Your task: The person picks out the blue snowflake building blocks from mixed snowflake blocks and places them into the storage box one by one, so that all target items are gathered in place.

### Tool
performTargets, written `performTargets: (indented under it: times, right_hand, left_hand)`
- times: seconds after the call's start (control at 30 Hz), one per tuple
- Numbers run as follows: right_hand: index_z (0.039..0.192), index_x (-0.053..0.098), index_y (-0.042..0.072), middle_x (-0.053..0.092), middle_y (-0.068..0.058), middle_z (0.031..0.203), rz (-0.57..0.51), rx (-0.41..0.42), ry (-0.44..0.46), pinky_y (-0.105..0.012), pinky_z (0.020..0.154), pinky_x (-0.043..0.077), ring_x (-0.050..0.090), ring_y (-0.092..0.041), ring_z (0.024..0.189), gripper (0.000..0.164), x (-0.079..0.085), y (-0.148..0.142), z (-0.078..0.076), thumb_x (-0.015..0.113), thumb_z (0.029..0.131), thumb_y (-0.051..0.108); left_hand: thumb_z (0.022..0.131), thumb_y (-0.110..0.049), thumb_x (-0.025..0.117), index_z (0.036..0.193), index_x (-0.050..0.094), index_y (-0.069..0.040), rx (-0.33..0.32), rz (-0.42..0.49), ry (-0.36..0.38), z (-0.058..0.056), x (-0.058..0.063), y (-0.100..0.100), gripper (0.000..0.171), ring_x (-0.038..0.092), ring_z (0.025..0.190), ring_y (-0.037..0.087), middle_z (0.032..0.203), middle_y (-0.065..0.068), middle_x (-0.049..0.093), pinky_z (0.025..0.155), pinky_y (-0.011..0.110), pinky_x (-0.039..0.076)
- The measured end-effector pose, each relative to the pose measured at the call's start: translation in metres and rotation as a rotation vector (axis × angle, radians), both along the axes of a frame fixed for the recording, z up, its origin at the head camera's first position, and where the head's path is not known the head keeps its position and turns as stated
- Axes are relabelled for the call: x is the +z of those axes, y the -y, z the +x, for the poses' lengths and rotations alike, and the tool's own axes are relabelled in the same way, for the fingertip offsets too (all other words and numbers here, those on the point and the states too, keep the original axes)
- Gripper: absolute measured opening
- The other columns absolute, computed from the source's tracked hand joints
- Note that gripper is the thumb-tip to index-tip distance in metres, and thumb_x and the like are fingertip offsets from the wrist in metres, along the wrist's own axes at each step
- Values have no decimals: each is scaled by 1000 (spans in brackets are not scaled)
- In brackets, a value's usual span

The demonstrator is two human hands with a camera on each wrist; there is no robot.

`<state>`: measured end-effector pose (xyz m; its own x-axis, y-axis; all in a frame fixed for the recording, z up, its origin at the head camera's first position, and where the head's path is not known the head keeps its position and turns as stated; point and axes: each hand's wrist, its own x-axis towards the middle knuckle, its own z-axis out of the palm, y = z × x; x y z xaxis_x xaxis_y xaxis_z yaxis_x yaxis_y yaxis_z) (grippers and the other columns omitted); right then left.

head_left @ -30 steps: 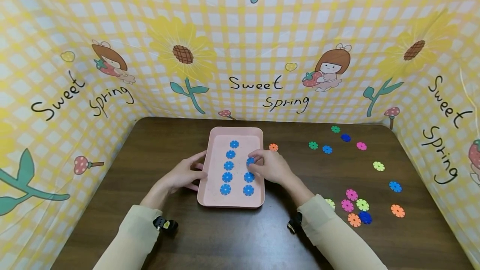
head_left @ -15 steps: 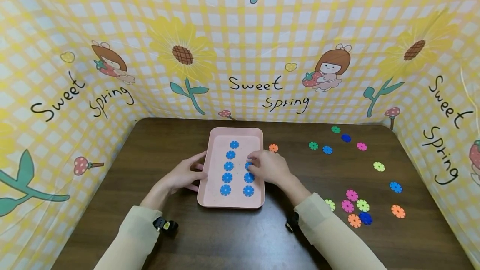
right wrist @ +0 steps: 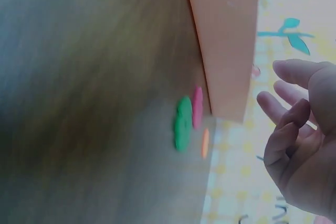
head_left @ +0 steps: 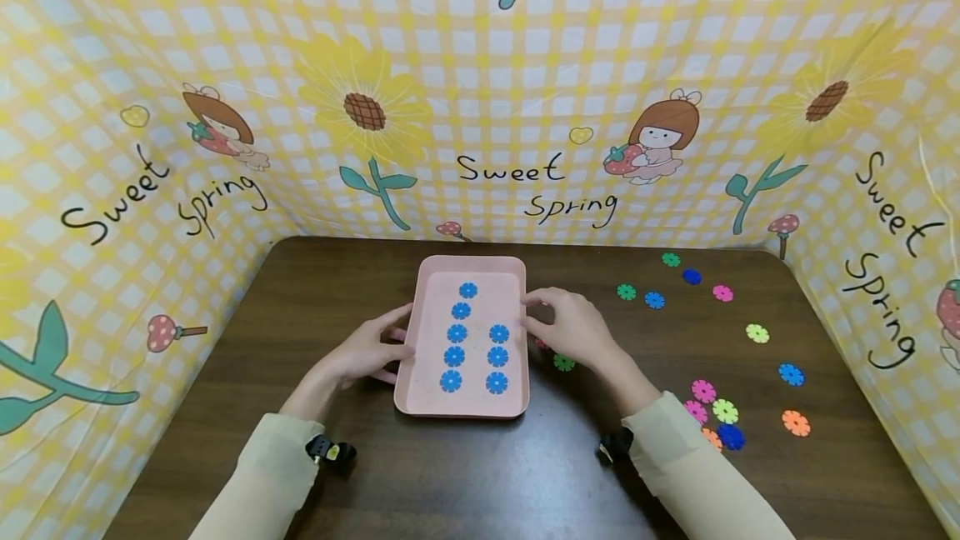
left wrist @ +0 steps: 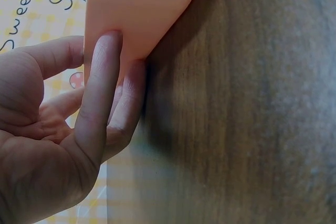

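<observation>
A pink tray (head_left: 474, 402) on the table holds two columns of blue flower-shaped discs, several in the left column (head_left: 457, 333) and three in the right column (head_left: 498, 356). Along the tray's left side, my left hand (head_left: 369, 344) touches the outer wall with its fingertips. The left wrist view shows its fingers (left wrist: 100, 87) spread against that wall, one low at the bottom edge. My right hand (head_left: 572, 325) hovers just off the tray's right rim, thumb and fingers apart, nothing between them. Beneath it, a green disc (head_left: 564, 362) and a pink disc (right wrist: 197, 107) lie beside the tray.
More flower discs in mixed colours lie scattered over the right of the dark wooden table (head_left: 450, 482), including an orange disc (head_left: 796, 422) and a green disc (head_left: 626, 292). A yellow checked cloth (head_left: 480, 65) hangs round the back and sides.
My right hand has let go of the upper blue disc in the right column and moved right, out past the tray's rim. My left hand stays at the tray's left side.
</observation>
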<state>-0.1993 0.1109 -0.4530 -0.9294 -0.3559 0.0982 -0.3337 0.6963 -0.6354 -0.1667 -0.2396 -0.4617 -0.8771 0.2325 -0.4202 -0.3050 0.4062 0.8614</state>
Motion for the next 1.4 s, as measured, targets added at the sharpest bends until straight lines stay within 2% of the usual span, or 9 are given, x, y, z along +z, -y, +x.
performTargets:
  times: [0.37,0.67,0.73,0.8,0.97,1.0,1.17,1.27,1.4]
  right_hand:
    - [127,72,12,73,-6,119,-52,-60,19,-52,93,54,67,-29,110,36,5,-64,12,76,96,31]
    - [131,70,12,70,-10,129,-32,-155,25,-59,101,46,59,-37,126,41,4,-124,24,71,100,39]
    - [133,69,11,68,-13,132,-14,-183,30,-59,98,48,61,-37,120,45,5,-138,27,69,100,42]
    - [134,67,10,68,-15,132,13,-212,29,-55,88,52,65,-35,104,47,4,-152,30,68,101,43]
    - [137,65,7,65,-22,135,66,-293,39,-46,75,49,62,-31,86,51,0,-194,37,66,102,44]
    - [137,64,7,64,-23,135,75,-313,40,-48,77,49,63,-33,94,52,0,-203,39,65,102,45]
    - [139,61,3,60,-30,135,104,-408,69,-55,76,49,60,-47,108,57,-6,-248,50,63,102,47]
    - [140,58,-1,59,-33,134,128,-449,98,-58,74,50,59,-52,108,63,-10,-270,57,63,102,49]
    - [140,56,-4,53,-39,137,154,-480,148,-64,79,49,53,-58,114,68,-16,-293,66,62,101,52]
  left_hand:
    - [98,-6,68,166,26,-20,18,0,8,1,-1,0,81,68,99,30,134,26,50,71,46,64]
    - [98,-7,68,167,25,-18,9,14,5,1,0,1,81,68,100,30,135,27,49,71,47,64]
    - [98,-7,67,167,25,-18,11,15,5,1,-1,2,81,68,100,30,134,27,49,71,47,64]
    - [98,-7,67,167,25,-18,12,16,5,1,-2,1,81,68,100,30,134,27,50,71,47,64]
    - [99,-7,66,167,25,-18,1,22,4,1,-4,1,80,69,102,30,135,27,50,72,47,64]
    - [99,-7,66,167,25,-19,3,23,4,1,-5,0,80,69,102,30,135,26,50,72,47,64]
    - [98,-6,66,167,25,-19,6,22,4,0,-4,-1,81,69,101,31,134,27,51,71,47,64]
    - [98,-7,67,166,25,-19,10,19,8,1,-1,-1,81,69,101,31,133,27,51,71,47,64]
    - [98,-7,67,166,25,-19,8,16,7,1,2,-2,81,69,100,31,133,27,50,71,47,64]
